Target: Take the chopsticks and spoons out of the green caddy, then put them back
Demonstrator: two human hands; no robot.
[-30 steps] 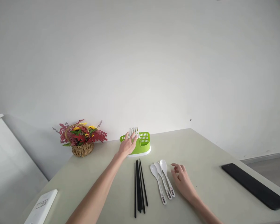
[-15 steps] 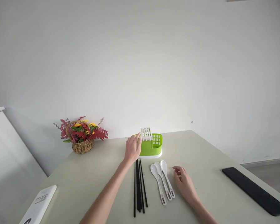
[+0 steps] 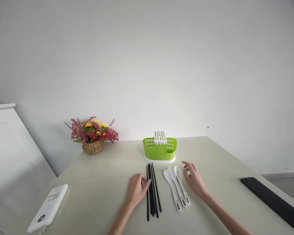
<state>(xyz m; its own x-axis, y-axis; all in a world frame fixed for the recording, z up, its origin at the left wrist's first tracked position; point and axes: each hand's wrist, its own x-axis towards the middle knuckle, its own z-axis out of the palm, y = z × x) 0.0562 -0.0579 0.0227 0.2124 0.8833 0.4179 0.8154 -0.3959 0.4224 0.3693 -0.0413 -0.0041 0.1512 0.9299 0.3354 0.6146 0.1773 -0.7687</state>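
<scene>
The pale counter (image 3: pixel 100 173) carried everything I was working among, with a white cabinet (image 3: pixel 22 156) off to the left. A long black strip (image 3: pixel 271 203) lay near the right edge, and a basket of flowers (image 3: pixel 93 147) stood towards the back left. The green holder (image 3: pixel 159 153) stood upright on its white base at the back, near the wall, with a slatted white rack (image 3: pixel 160 137) across its middle. A white slab (image 3: pixel 49 209) lay at the near left.

My left hand (image 3: pixel 137 188) was half curled beside the black chopsticks (image 3: pixel 151 199), thumb parted from the fingers and reaching over the bundle; I couldn't fairly tell from this angle whether the thumb touched them. My right hand (image 3: pixel 195 180) was loosely bent, fingers apart, gripping nothing, just beside three white spoons (image 3: pixel 179 191).

I judged things to be at an early point: the holder was standing with its rack in place, while the chopsticks and spoons lay in two loose groups in front of it, none of them lifted.
</scene>
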